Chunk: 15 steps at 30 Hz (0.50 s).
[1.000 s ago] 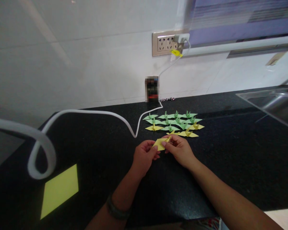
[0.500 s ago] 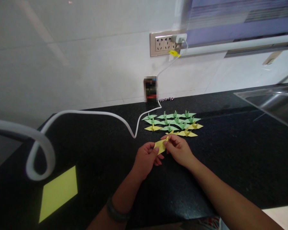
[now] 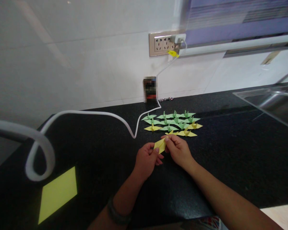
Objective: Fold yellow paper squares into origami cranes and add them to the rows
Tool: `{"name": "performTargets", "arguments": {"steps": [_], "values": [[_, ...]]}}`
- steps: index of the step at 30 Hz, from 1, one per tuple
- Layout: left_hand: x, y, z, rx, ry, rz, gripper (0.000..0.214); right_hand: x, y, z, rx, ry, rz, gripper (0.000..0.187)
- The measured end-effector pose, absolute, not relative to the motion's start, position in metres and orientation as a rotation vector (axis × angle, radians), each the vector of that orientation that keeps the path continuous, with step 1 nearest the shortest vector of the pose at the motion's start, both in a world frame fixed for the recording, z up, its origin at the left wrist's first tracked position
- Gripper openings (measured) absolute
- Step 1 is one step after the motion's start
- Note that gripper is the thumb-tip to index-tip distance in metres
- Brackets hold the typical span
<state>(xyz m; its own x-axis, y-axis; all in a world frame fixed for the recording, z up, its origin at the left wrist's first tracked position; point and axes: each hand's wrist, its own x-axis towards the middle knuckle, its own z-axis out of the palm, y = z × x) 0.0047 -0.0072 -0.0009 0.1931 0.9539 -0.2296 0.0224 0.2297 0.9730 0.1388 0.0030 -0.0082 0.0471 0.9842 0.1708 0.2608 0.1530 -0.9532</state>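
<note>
Between my two hands is a small piece of folded yellow origami paper (image 3: 160, 146), held just above the dark countertop. My left hand (image 3: 147, 158) pinches its lower left side, thumb on top. At the upper right corner, my right hand (image 3: 179, 149) grips it between thumb and fingers. Just beyond my hands stand rows of folded paper cranes, with several green ones (image 3: 169, 128) and several yellow ones (image 3: 187, 133). One yellow crane is partly hidden behind my right hand. A flat yellow paper sheet (image 3: 59, 195) lies at the lower left.
A thick white cable (image 3: 91, 113) loops over the left of the black countertop (image 3: 98, 143). It runs near a pixelated object (image 3: 150, 90) against the wall. A wall socket (image 3: 158, 44) holds a white plug. The metal sink (image 3: 278, 103) is at the right.
My right thumb has shifted slightly up along the edge of the folded paper. Both hands keep their hold, and the view has moved very slightly.
</note>
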Motion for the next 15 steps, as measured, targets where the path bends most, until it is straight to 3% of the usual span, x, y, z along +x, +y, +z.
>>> {"name": "performTargets", "arguments": {"steps": [10, 15], "values": [[0.0053, -0.0064, -0.0034, 1.086, 1.196, 0.904, 0.026, 0.1406, 0.0069, -0.0043, -1.214, -1.172, 1.061, 0.030], [0.0044, -0.0063, -0.0005, 0.971, 1.147, 0.983, 0.041, 0.1405, 0.0076, -0.0058, -1.083, -1.268, 1.221, 0.026]]}}
